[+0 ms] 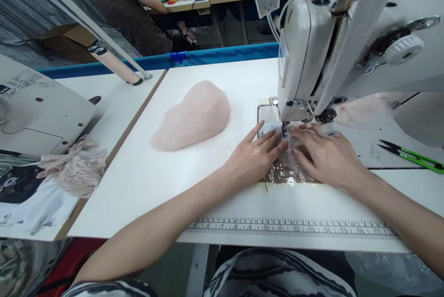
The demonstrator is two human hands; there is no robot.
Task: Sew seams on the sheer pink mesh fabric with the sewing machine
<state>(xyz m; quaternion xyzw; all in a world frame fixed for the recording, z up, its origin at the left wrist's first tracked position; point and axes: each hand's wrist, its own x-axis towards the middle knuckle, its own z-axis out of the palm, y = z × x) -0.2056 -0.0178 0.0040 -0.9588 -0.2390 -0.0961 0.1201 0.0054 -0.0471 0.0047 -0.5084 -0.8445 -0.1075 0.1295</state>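
My left hand [255,154] lies with its fingers stretched out flat just left of the presser foot [285,129] of a white sewing machine [298,61]. On the other side, my right hand [328,156] rests with fingers extended and thumb apart, its fingertips close to the foot. Between the hands, thin see-through material [290,160] passes under the foot; its exact kind is hard to tell. A shiny clear sheet over a brownish plate [280,177] lies beneath my fingers. Left of my left hand, a pale pink sheer fabric piece [197,116] lies on the white table [166,186].
Green-handled thread snips [412,154] lie at the right. More pale pink fabric [360,109] sits behind my right hand. A ruler strip [291,228] runs along the front edge. At left is another machine [38,102] with bundled trim [81,172]. A person [128,10] sits beyond.
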